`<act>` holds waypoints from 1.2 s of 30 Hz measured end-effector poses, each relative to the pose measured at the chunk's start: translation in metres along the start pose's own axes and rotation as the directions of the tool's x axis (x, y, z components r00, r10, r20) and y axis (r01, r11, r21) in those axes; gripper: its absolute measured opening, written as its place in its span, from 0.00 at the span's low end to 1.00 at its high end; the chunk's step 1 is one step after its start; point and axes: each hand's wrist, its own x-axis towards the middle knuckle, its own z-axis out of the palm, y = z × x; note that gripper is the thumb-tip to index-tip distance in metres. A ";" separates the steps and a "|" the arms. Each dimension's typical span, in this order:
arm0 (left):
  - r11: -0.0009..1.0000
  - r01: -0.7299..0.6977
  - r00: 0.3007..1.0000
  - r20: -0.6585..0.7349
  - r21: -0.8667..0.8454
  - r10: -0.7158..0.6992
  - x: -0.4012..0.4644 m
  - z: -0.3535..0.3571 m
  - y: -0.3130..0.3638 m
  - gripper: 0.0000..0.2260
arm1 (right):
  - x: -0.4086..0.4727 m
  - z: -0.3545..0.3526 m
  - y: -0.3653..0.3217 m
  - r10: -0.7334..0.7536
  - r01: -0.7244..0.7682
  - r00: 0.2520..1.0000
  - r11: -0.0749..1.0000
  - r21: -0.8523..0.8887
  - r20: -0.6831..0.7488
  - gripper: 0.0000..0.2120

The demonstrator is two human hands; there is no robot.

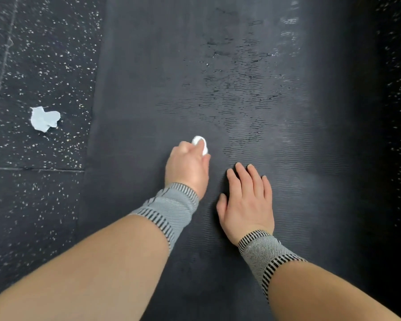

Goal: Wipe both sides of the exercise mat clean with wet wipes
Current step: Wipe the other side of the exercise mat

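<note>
A dark grey exercise mat (148,77) lies flat on the floor and runs away from me. Wet streaks (236,89) glisten along its ribbed middle. My left hand (186,165) grips a bunched white wet wipe (200,143) and holds it against the mat near the centre. Only the wipe's far end shows past the fingers. My right hand (248,202) rests flat on the mat just to the right, fingers straight and spread, holding nothing. Both wrists wear grey striped knit bands.
A crumpled pale blue used wipe (44,118) lies on the black speckled rubber floor (33,54) left of the mat. A floor seam (33,169) runs along the tiles there. More speckled floor shows past the mat's right edge (398,112).
</note>
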 end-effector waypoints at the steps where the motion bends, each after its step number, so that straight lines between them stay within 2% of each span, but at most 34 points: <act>1: 0.998 -0.057 0.998 0.034 -0.028 0.058 -0.004 0.004 0.014 0.13 | 0.000 0.000 0.000 0.001 -0.001 1.000 1.000 0.014 0.001 0.25; 4: 0.977 -0.139 0.974 0.152 -0.164 0.165 -0.009 0.001 0.031 0.15 | 0.000 0.000 0.002 0.011 -0.010 1.000 0.996 0.089 -0.014 0.22; 5: 0.965 -0.163 0.971 0.142 -0.208 0.194 -0.010 -0.002 0.027 0.14 | -0.001 0.001 0.002 0.018 -0.015 0.999 0.994 0.111 -0.027 0.21; 7: 0.953 -0.136 0.990 0.009 -0.271 0.144 -0.010 -0.003 0.014 0.13 | -0.002 0.000 0.003 0.039 -0.028 0.998 0.984 0.174 -0.058 0.21; 9: 0.956 -0.021 0.994 -0.109 -0.292 -0.012 -0.006 0.003 0.003 0.14 | -0.002 -0.002 0.003 0.057 -0.034 0.995 0.969 0.244 -0.086 0.19; 10: 0.966 0.022 0.990 -0.131 -0.259 -0.057 -0.005 0.008 0.003 0.14 | -0.002 -0.003 0.003 0.064 -0.037 0.994 0.961 0.273 -0.090 0.20; 12: 0.991 0.027 0.984 -0.169 -0.133 -0.049 -0.007 0.021 0.007 0.14 | -0.004 -0.007 0.003 0.087 -0.043 0.991 0.928 0.370 -0.102 0.22; 13: 0.996 0.003 0.980 -0.196 -0.092 -0.021 -0.009 0.027 0.008 0.14 | -0.003 -0.010 0.004 0.138 -0.073 0.985 0.880 0.470 -0.105 0.23; 15: 0.998 -0.031 0.969 -0.245 -0.055 0.017 -0.007 0.034 0.008 0.16 | 0.008 -0.018 0.010 0.329 -0.173 0.939 0.700 0.693 -0.097 0.23; 16: 0.999 -0.034 0.968 -0.251 -0.033 0.025 -0.006 0.036 0.006 0.17 | 0.017 -0.021 0.013 0.396 -0.189 0.911 0.652 0.735 -0.117 0.22; 17: 0.999 -0.035 0.969 -0.245 -0.002 0.034 -0.006 0.037 0.005 0.18 | 0.027 -0.025 0.016 0.393 -0.171 0.904 0.690 0.703 -0.167 0.21; 19: 0.997 -0.052 0.972 -0.228 0.053 0.063 -0.005 0.037 0.005 0.19 | 0.047 -0.030 0.019 0.195 -0.063 0.951 0.882 0.466 -0.240 0.18; 21: 0.996 -0.051 0.975 -0.212 0.079 0.067 -0.005 0.036 0.006 0.19 | 0.066 -0.031 0.019 0.002 0.027 0.994 0.961 0.274 -0.106 0.12; 23: 0.995 -0.044 0.979 -0.195 0.086 0.060 -0.005 0.037 0.005 0.19 | 0.086 -0.027 0.013 -0.010 0.002 0.999 0.970 0.242 0.033 0.09; 26: 0.997 -0.050 0.983 -0.172 0.064 0.060 -0.002 0.038 0.003 0.20 | 0.112 -0.021 -0.007 0.056 -0.074 0.997 0.934 0.351 0.061 0.06; 29: 0.997 -0.054 0.983 -0.170 0.062 0.064 -0.003 0.038 0.003 0.22 | 0.115 -0.019 -0.016 -0.013 -0.001 0.999 0.934 0.358 0.037 0.04; 31: 0.993 -0.047 0.983 -0.173 0.111 0.066 -0.003 0.038 0.002 0.22 | 0.110 -0.023 0.007 0.028 -0.036 0.999 0.952 0.304 0.029 0.03; 33: 0.987 -0.053 0.981 -0.175 0.152 0.080 -0.004 0.039 0.002 0.22 | 0.104 -0.032 0.047 0.180 -0.169 0.983 0.959 0.226 -0.031 0.06; 36: 0.986 -0.060 0.981 -0.172 0.152 0.087 -0.004 0.040 0.002 0.21 | 0.095 -0.050 0.099 0.428 -0.397 0.894 0.894 0.210 -0.134 0.08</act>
